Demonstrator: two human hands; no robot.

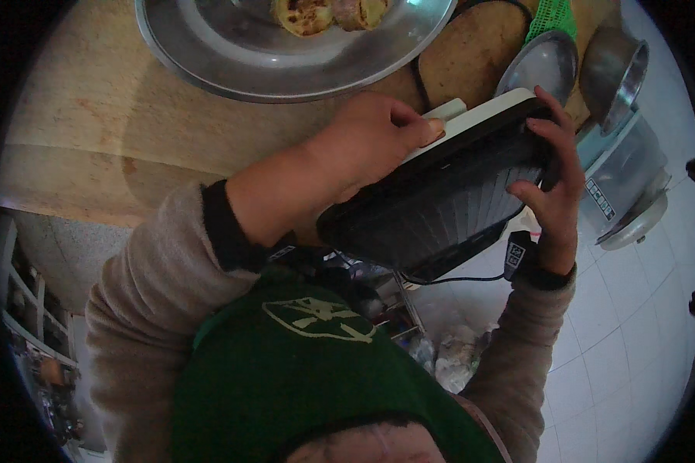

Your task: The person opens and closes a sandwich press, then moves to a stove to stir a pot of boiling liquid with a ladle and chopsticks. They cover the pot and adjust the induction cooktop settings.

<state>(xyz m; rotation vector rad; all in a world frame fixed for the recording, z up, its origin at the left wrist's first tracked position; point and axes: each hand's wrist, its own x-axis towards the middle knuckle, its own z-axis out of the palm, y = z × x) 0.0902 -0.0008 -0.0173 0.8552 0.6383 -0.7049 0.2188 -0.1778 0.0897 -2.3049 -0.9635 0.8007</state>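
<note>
A dark, ribbed electric cooking appliance (440,197) with a white rim, apparently a grill or griddle, is held up at a tilt at the table's near edge. My left hand (376,133) grips its upper white edge, with the thumb beside a pale handle-like part (449,110). The right end of the appliance is in my right hand (556,173), fingers over the rim and thumb on the dark side. A large steel tray (231,75) lies just beyond, holding browned food pieces (304,16).
A metal lid or dish (541,66), a steel bowl (608,75) and green netting (550,17) are at the wooden table's (81,127) right end. A clear plastic bin (625,168) stands beside it. A black cable (420,81) runs over the tabletop; another cord (469,280) hangs below the appliance.
</note>
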